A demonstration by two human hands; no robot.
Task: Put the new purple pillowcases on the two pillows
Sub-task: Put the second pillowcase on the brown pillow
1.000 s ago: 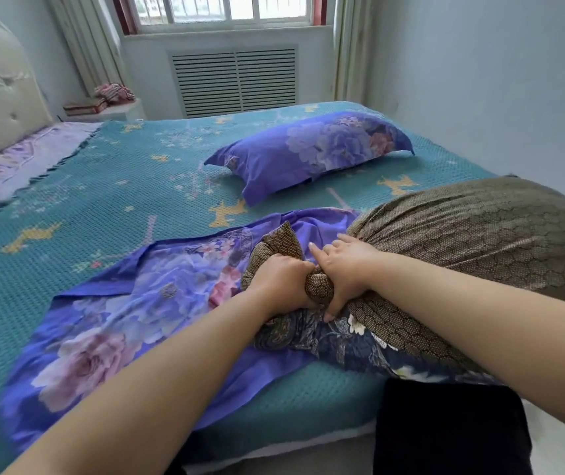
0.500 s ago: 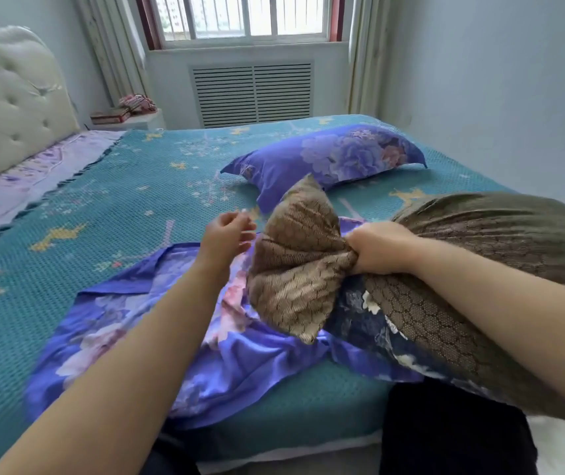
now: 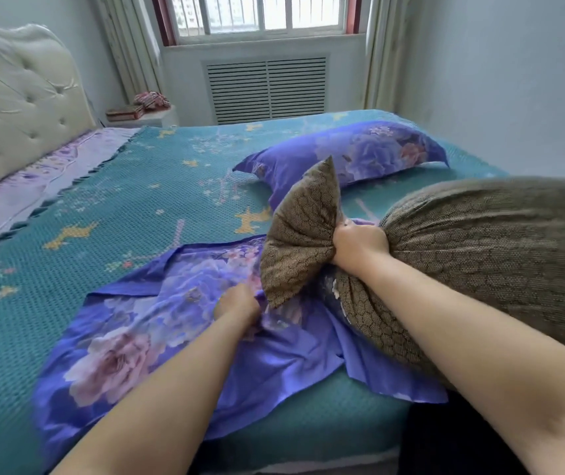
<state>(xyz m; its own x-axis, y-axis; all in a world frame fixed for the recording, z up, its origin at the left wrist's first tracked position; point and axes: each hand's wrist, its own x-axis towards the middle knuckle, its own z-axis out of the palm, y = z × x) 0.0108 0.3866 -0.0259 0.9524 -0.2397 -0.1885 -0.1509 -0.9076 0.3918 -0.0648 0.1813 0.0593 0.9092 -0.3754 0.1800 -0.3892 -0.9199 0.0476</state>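
A bare brown pillow point(image 3: 480, 248) with a honeycomb pattern lies at the right over the bed's near edge. My right hand point(image 3: 358, 243) squeezes it near one end, so the end fans out above the fist. A flat purple floral pillowcase point(image 3: 157, 334) is spread on the bed below it. My left hand point(image 3: 238, 303) rests on this pillowcase by its opening, fingers bunched into the fabric. Farther back lies a second pillow point(image 3: 349, 156) wearing a purple floral pillowcase.
A teal woven bed cover point(image 3: 109, 200) covers the mattress. A tufted cream headboard point(image 3: 13, 97) stands at the left. A white nightstand point(image 3: 144, 118) with books sits by the window. A radiator grille point(image 3: 267, 87) is on the far wall. Dark cloth point(image 3: 445, 440) is at the bottom right.
My left hand let go of the pillow's end and dropped onto the flat pillowcase. My right hand kept its grip and lifted the pillow's end, which now fans out upward.
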